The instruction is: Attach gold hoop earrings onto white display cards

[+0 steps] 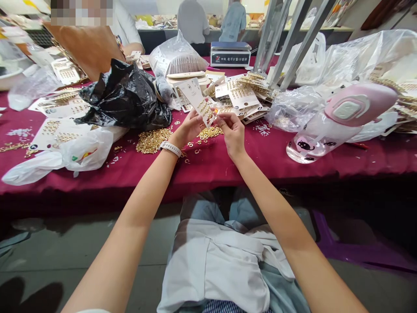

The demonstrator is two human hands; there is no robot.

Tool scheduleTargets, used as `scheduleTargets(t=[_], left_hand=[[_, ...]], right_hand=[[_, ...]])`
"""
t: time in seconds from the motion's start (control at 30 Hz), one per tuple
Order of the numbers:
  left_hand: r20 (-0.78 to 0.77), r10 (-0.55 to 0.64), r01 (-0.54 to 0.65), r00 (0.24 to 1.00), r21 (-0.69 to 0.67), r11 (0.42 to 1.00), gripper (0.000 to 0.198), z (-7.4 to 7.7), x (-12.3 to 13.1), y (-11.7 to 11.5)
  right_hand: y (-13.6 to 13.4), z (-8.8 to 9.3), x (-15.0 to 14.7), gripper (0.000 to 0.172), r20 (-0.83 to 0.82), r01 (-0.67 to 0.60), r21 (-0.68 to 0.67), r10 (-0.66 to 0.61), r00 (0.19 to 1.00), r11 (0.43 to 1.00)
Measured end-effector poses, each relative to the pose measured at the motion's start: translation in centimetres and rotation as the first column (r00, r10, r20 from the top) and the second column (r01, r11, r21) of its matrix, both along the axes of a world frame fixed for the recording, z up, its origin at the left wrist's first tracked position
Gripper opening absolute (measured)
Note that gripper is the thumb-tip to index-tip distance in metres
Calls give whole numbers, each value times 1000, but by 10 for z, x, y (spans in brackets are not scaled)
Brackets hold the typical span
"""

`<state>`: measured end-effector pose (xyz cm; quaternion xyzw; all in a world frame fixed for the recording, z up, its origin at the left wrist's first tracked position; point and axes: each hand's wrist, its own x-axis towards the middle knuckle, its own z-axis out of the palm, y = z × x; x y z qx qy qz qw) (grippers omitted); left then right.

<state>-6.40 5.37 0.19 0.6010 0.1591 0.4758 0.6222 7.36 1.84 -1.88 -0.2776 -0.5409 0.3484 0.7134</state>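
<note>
White printed card (pixel 196 101), gold pieces (pixel 205 109) on lower half, held tilted above table (pixel 202 176).

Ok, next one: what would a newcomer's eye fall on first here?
Probably the big pink-lidded bottle on the right of the dark red tablecloth, and the crumpled black plastic bag left of centre. Between them, the left hand holds up a white card bearing rows of gold pieces, with the right hand close to its edge. A glinting heap of loose gold pieces lies near the left wrist.
</note>
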Motion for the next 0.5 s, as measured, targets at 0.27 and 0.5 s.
scheduleTargets(t=[0.27, 0.5], left_hand=[[-89, 10, -7, 996, 34, 999, 72, -2, -1, 0], [-49, -11, 12, 999, 15, 1000, 84, -4, 0, 2]], right_hand=[[-3, 0, -3, 34, 86, 38, 21, -39, 996, 999], [-2, -1, -3, 35, 86, 42, 32, -45, 995, 999]])
